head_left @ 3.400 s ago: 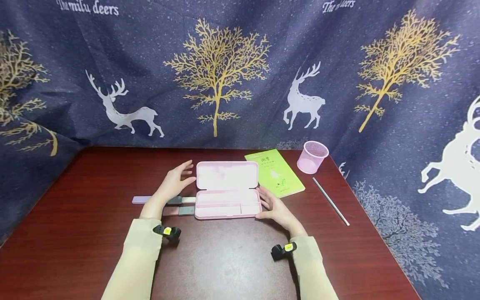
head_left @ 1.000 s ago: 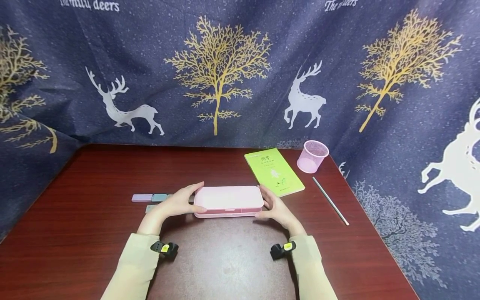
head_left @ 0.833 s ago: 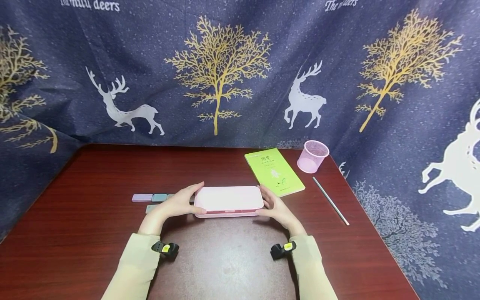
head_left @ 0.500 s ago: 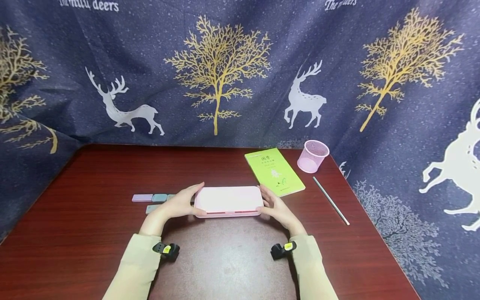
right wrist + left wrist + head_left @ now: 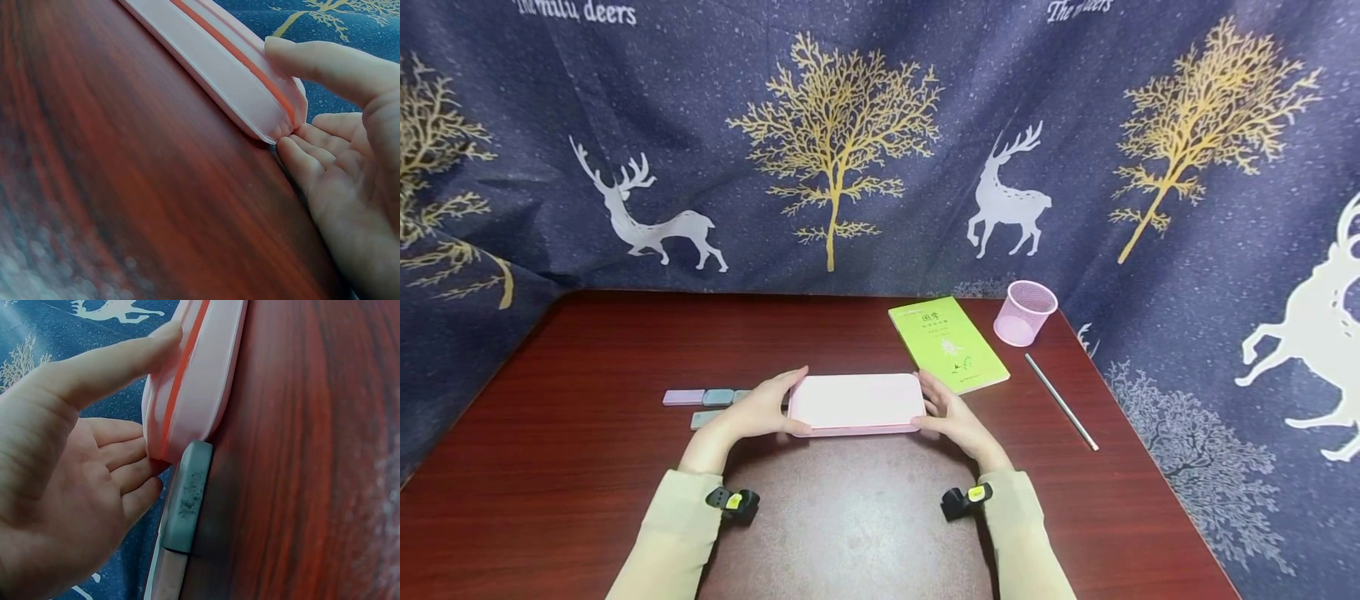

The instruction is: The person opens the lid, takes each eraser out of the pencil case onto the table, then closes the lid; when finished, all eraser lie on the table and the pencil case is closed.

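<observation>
A pink pencil case (image 5: 857, 402) lies on the dark red table between both hands, its lid down over the base. My left hand (image 5: 763, 408) holds its left end, thumb at the front edge of the lid and fingers behind the end. At the right end, my right hand (image 5: 953, 419) holds it in the same way. Both wrist views show a narrow red-orange line along the seam of the case (image 5: 203, 369). A grey-green, flat pen-like stick (image 5: 190, 494) reaches up to the left end of the case. The inside of the case is hidden by the lid.
Left of the case lie flat coloured sticks, lilac (image 5: 683, 397) and grey-green (image 5: 703, 418), partly behind the left hand. A green book (image 5: 951, 346) lies behind the case at right. Further right are a pink mesh pen holder (image 5: 1025, 314) and a pencil (image 5: 1062, 402). A patterned cloth (image 5: 880, 150) hangs behind.
The lid, standing open at first, has come down over the base, and the gap at its front has narrowed away. The left hand has moved down and closer to the case's left end.
</observation>
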Demonstrator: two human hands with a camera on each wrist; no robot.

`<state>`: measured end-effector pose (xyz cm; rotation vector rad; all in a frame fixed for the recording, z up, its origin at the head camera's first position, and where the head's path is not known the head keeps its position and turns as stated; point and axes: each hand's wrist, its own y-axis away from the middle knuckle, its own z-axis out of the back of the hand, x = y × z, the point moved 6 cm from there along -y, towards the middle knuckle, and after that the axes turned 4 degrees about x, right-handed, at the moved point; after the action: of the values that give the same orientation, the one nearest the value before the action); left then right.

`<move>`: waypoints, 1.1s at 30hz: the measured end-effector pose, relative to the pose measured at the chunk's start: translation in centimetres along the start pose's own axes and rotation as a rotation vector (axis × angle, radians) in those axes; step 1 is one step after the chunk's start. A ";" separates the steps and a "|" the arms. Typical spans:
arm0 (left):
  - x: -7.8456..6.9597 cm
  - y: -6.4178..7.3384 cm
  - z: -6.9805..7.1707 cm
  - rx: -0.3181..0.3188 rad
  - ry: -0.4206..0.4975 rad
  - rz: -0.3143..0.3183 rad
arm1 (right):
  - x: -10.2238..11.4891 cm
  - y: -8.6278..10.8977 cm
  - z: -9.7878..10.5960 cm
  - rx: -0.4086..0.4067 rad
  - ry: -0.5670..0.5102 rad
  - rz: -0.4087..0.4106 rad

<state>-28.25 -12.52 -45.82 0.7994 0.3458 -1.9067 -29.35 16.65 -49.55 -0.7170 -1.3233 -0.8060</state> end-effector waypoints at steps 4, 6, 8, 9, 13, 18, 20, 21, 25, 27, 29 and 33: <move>0.1 0.0 0.0 0.002 0.014 0.014 | 0.1 -0.1 0.0 0.004 0.003 -0.002; 0.1 0.0 0.0 0.001 0.007 0.016 | 0.1 -0.1 0.0 0.003 0.006 -0.002; 0.1 0.0 0.0 -0.003 0.006 0.023 | 0.1 -0.1 0.0 0.000 0.009 -0.003; 0.1 0.0 0.0 -0.005 0.006 0.025 | 0.1 -0.1 0.0 -0.002 0.012 -0.003; 0.1 0.0 0.0 -0.015 0.008 0.026 | 0.1 -0.1 0.1 -0.010 0.034 -0.002; 0.1 -0.3 -0.1 -0.035 0.029 0.018 | 0.2 0.0 0.2 -0.017 0.053 -0.001; 0.1 -0.4 -0.1 -0.044 0.051 0.029 | 0.2 0.0 0.2 -0.020 0.048 -0.005; 0.2 -0.4 -0.1 -0.046 0.057 0.035 | 0.2 0.0 0.2 -0.020 0.041 -0.010; 0.4 -0.3 -0.1 -0.051 0.070 0.061 | 0.2 0.0 -0.1 -0.010 0.034 -0.034; 0.5 -0.3 -0.1 -0.054 0.055 0.060 | 0.1 0.0 -0.2 -0.005 0.038 -0.042; 0.5 -0.2 -0.1 -0.061 0.045 0.055 | 0.1 0.0 -0.3 -0.005 0.047 -0.039; 0.4 -0.4 -0.3 -0.068 0.016 0.047 | 0.3 0.1 -0.3 -0.011 0.064 -0.024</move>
<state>-28.64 -12.43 -46.32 0.7715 0.3968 -1.8359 -29.09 16.40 -49.33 -0.6797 -1.2733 -0.8491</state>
